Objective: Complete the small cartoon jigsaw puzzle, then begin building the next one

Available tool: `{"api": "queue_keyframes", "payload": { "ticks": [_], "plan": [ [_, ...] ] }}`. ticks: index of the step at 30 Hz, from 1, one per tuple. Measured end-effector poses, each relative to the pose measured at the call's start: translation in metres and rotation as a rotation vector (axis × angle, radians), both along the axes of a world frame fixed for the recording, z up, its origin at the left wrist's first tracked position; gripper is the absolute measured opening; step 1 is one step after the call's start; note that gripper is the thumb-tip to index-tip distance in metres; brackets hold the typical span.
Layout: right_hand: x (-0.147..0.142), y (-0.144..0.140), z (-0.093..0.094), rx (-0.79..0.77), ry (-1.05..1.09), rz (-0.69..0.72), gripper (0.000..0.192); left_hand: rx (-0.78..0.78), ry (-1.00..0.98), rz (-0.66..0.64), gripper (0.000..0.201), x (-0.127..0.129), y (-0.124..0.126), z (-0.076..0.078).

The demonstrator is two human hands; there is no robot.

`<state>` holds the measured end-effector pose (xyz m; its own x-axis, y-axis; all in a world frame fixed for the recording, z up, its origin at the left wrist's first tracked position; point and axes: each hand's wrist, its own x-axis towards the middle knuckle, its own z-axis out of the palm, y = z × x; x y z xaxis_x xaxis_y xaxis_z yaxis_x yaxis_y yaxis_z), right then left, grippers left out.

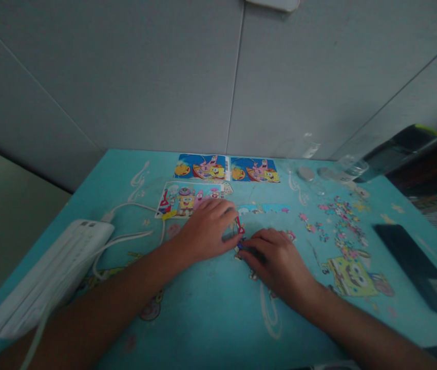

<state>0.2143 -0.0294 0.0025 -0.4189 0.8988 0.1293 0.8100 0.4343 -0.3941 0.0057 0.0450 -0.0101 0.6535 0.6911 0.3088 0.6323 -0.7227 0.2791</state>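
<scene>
My left hand point(214, 228) rests on the table with its fingers apart, thumb and index on either side of a short joined strip of jigsaw pieces point(240, 226) with a red figure. Close beside it, my right hand point(276, 252) pinches a small dark blue jigsaw piece point(240, 245) at the strip's lower end; the fingers partly hide it. Above the hands runs a joined row of light blue jigsaw pieces point(266, 208). A cartoon picture card point(185, 199) lies partly behind my left hand. A few loose pieces point(253, 275) are by my right hand.
A heap of loose jigsaw pieces point(343, 221) lies to the right, near a dark phone point(414, 264). Clear containers point(351, 167) and a dark bottle point(399, 151) are behind. A white power strip point(52, 272) with cables sits left. Two blue cartoon cards point(254, 170) lie by the wall.
</scene>
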Motion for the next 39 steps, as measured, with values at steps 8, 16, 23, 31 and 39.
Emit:
{"api": "queue_keyframes", "payload": {
  "ticks": [8,16,23,31,39],
  "plan": [
    [0.010,0.009,0.000,-0.024,0.073,0.030,0.013,0.010,-0.003,-0.002,0.036,0.000,-0.001,-0.001],
    [0.016,0.016,-0.002,0.025,-0.022,0.088,0.016,0.001,0.015,-0.005,0.039,0.000,-0.001,0.001],
    [0.014,0.013,0.003,0.118,-0.148,0.122,0.016,-0.004,0.001,-0.004,0.043,0.000,-0.001,0.000],
    [0.015,0.004,0.017,0.165,-0.168,0.339,0.022,-0.002,-0.018,0.002,0.041,0.000,-0.002,0.000],
    [0.013,-0.006,0.026,0.035,-0.139,0.467,0.021,0.002,0.010,-0.003,0.046,0.000,-0.002,0.003]
  ]
}}
